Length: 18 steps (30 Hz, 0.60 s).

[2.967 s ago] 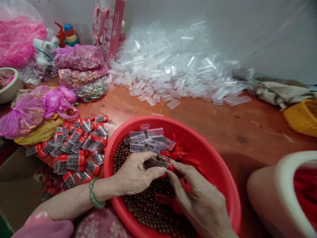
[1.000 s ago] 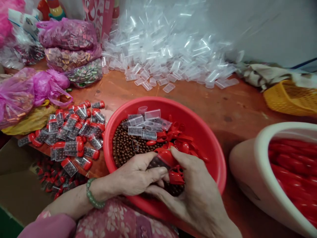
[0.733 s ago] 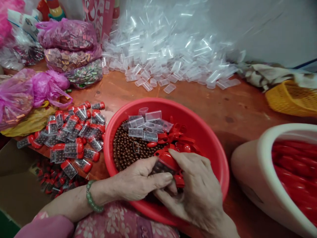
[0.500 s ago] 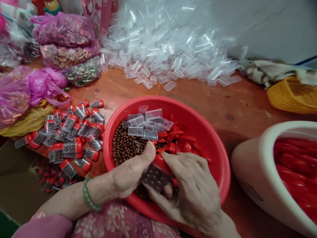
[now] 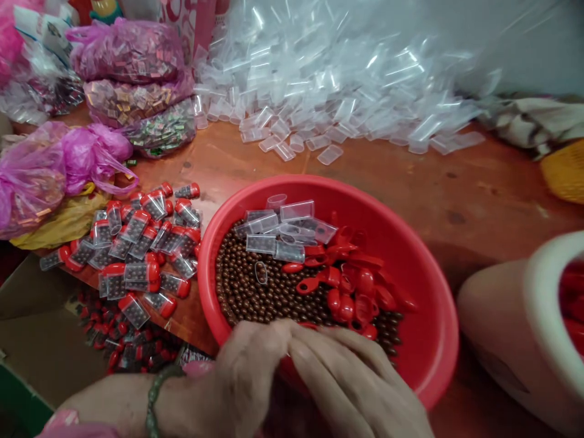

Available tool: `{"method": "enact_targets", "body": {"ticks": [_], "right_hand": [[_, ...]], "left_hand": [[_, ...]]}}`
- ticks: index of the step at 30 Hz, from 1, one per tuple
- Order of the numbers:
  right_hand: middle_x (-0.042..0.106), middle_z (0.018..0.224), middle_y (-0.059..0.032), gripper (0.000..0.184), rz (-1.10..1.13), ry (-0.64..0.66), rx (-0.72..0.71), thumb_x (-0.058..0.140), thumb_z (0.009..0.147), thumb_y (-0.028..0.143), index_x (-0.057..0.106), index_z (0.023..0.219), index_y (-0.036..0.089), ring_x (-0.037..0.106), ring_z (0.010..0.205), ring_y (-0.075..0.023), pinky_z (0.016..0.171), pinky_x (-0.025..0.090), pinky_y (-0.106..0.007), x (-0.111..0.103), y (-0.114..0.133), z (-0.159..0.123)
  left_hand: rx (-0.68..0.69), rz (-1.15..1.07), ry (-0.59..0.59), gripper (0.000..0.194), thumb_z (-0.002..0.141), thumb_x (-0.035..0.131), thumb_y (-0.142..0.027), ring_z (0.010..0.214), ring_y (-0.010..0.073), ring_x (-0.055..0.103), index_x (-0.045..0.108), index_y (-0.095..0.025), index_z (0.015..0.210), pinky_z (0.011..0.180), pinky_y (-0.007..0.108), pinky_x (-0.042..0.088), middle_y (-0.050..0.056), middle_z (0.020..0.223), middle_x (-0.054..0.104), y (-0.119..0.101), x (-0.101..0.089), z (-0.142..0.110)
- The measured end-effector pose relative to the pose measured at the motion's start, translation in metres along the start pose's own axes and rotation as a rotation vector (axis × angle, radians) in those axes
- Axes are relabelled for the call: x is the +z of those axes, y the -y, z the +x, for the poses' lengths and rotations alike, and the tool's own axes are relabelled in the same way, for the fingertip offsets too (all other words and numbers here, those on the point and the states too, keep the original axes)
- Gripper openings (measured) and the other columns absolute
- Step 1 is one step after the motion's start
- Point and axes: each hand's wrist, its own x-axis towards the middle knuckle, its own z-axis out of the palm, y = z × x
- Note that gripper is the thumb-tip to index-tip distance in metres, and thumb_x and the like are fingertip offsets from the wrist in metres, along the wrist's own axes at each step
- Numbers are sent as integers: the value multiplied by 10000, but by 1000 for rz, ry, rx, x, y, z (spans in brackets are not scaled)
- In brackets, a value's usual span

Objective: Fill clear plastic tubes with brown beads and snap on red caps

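"What do you have over the red tub (image 5: 326, 184)?"

"A red piece (image 5: 294, 370), apparently, mostly hidden between your left hand (image 5: 244, 377) and right hand (image 5: 351, 386); your fingers bend close together, their grip impossible to tell."

"How might it handle for you?"

"Light, stiff and slick, probably; pinch its broad sides (smooth plastic may skid)."

"And around you?"

"A scuffed reddish-brown table (image 5: 401, 188), red-capped cases (image 5: 142, 276) at your left, clear sleeves (image 5: 331, 154) heaped toward a pale wall (image 5: 538, 64)."

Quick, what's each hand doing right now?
Left hand: curled and blurry, can't tell what it holds.
Right hand: fingers bent beside the left, grip hidden.
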Motion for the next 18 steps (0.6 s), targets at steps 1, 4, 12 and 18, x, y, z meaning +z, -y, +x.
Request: {"method": "enact_targets", "body": {"ticks": [1,4,12,18], "right_hand": [[739,1027,-83,507,-50,3,-21,587,854,204,456,1343,224,707,903,-243,804,565,-400,0,-7,8],[710,1047,-159,542,-125,69,73,555,905,382,405,1359,126,696,886,-272,730,579,-416,4,-36,31],[677,1062,-160,421,-85,476,260,584,893,296,500,1254,96,697,891,-284,755,567,-417,51,-79,60],[672,882,-79,125,-43,424,247,511,891,145,592,986,152,675,777,-196,704,542,-308,49,-80,70]], "left_hand": [[-3,15,-22,304,916,418,-374,851,231,634,667,-200,912,842,331,497,89,886,688,0,-10,1],[-97,96,-250,437,988,270,-380,590,141,573,608,-209,769,627,265,483,5,644,609,1,-49,5],[72,997,-841,347,929,457,-392,1266,297,477,597,-175,1160,1109,487,321,121,1280,588,26,-118,15],[248,598,-421,297,906,536,-230,1144,202,605,583,-142,1185,1025,362,475,106,1223,648,18,-71,37]]}}
